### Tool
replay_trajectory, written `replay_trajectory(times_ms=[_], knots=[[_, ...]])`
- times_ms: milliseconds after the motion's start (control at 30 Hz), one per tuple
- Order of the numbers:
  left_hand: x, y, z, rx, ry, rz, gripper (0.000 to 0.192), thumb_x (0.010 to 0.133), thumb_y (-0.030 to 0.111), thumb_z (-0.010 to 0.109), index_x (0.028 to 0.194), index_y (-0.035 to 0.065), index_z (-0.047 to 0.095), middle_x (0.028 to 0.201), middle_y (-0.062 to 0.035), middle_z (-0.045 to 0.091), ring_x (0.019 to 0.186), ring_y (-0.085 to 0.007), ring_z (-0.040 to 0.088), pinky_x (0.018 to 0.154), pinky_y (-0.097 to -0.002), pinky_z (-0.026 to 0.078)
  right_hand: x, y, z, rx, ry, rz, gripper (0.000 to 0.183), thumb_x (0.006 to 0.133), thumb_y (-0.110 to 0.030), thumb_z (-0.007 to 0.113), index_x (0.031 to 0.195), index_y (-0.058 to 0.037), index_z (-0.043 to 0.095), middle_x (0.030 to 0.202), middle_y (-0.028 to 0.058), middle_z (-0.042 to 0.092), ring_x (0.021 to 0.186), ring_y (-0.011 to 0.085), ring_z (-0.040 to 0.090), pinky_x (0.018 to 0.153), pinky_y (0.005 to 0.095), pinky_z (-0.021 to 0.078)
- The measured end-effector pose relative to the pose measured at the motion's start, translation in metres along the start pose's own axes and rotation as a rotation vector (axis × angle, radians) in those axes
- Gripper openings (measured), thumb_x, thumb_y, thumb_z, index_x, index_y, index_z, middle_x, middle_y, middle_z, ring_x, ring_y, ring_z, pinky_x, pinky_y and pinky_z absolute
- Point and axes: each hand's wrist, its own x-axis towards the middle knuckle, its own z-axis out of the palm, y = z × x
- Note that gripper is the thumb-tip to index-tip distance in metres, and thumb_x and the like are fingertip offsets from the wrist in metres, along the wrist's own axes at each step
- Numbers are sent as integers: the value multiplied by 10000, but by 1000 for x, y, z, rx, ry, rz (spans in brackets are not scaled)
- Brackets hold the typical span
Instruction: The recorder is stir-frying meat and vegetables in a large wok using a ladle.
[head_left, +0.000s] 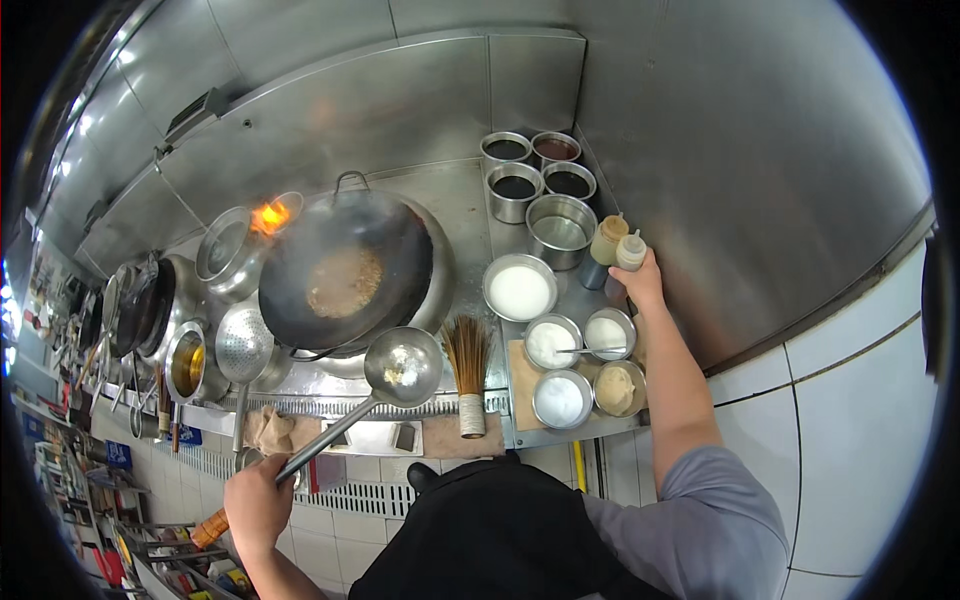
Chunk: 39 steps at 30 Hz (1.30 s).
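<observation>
My left hand (259, 501) grips the long handle of a steel ladle (403, 367), whose bowl hangs in front of the wok with small pale bits in it. In the blackened wok (277, 285) a light brown, chopped food (346, 283) lies in liquid at the bottom, with steam above it. Over at the right, my right hand (640, 281) is closed around a squeeze bottle (631, 253) with a pale top. A yellowish squeeze bottle (610, 238) stands beside it, close to the steel side wall.
Steel pots of dark sauces (514, 187) and bowls of white and beige seasonings (562, 397) crowd the right counter. A bamboo wok brush (469, 375) leans by the stove edge. Flame (271, 217) rises behind the wok at left, near a perforated skimmer (244, 343) and an oil pot (186, 364).
</observation>
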Motion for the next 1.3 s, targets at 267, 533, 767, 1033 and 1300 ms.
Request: replay_trajectory(times_ms=[267, 533, 767, 1033, 1300], knots=[[-18, 0, 2, -27, 16, -63, 243, 701, 128, 712, 938, 77, 693, 846, -152, 664, 791, -360, 631, 699, -442, 495, -4, 18, 18, -198, 27, 141, 655, 603, -183, 830, 1141, -14, 497, 1056, 190, 638, 1010, 335, 620, 877, 407, 486], [-24, -7, -4, 3, 51, -120, 226, 726, 158, 699, 941, 91, 693, 819, -144, 656, 791, -354, 627, 701, -448, 491, 50, -37, 16, -319, -69, -47, 806, 650, -253, 827, 1323, -41, 438, 1207, 192, 604, 1119, 339, 584, 937, 407, 465], [-31, -21, -15, -1, 108, -131, 207, 737, 149, 673, 942, 119, 691, 810, -123, 661, 779, -336, 632, 694, -438, 497, 74, -32, 6, -158, 65, -144, 514, 651, -120, 762, 1123, -64, 568, 1023, 132, 682, 975, 286, 658, 873, 376, 493], [15, -51, -37, 94, 180, -106, 185, 757, 154, 641, 931, 111, 689, 832, -129, 674, 795, -329, 647, 714, -441, 508, 58, -252, -11, 51, 10, -606, 769, 703, -106, 765, 1376, -42, 400, 1274, 163, 566, 1158, 262, 568, 974, 361, 449], [122, -62, -12, 142, 264, -17, 162, 774, 116, 594, 895, 120, 701, 818, -131, 686, 802, -313, 670, 719, -433, 525, -34, -301, 130, -950, -438, -1041, 634, 704, -193, 738, 1287, -136, 496, 983, 115, 622, 970, 291, 622, 797, 415, 498]])
